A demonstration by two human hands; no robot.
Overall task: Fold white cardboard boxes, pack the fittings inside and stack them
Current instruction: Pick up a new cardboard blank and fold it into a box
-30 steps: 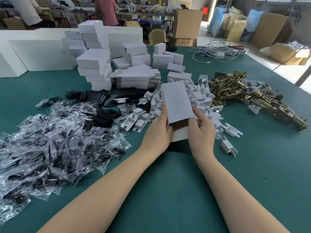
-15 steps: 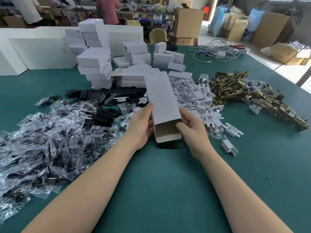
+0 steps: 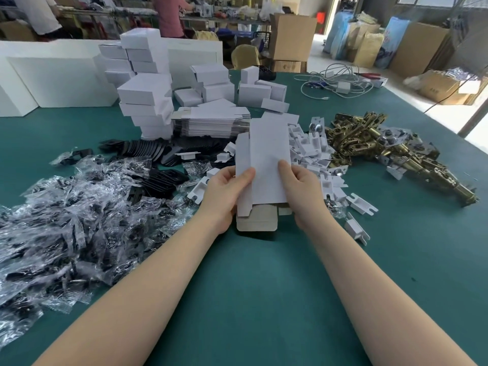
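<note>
Both hands on it: left grip (image 3: 227,191) and right grip (image 3: 303,188) pinch the unfolded box (image 3: 266,159), thumbs on top, at table (image 3: 264,286) centre. Brass fittings (image 3: 383,146) lie at two o'clock, finished boxes (image 3: 148,101) stacked at eleven, bagged parts (image 3: 66,220) at nine.

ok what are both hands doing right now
Left hand: grips the left edge of the white unfolded cardboard box.
Right hand: grips the same box's right edge, thumb on its front.
</note>
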